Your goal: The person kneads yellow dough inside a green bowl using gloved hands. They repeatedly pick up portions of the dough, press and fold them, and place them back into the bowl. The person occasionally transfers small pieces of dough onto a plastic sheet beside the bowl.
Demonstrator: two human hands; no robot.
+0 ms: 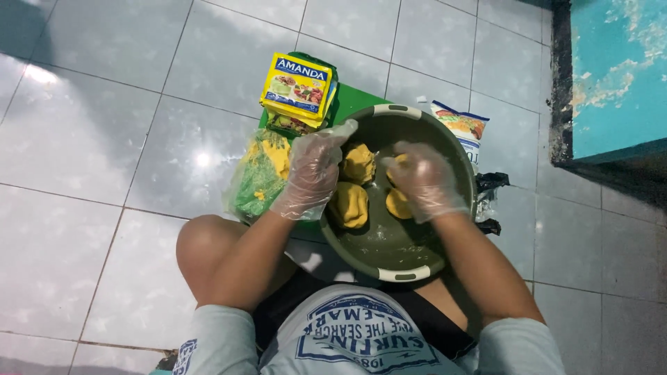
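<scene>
Dough lumps lie in the bowl; right hand grips one lump, left hand rests open on the rim.

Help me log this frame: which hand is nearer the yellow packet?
Left. The left hand is just below the yellow packet; the right hand is farther, over the bowl.

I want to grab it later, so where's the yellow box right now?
In the head view the yellow box sits on the tiled floor beyond the left hand, just up-left of the green bowl's rim, stacked on green packaging.
</scene>
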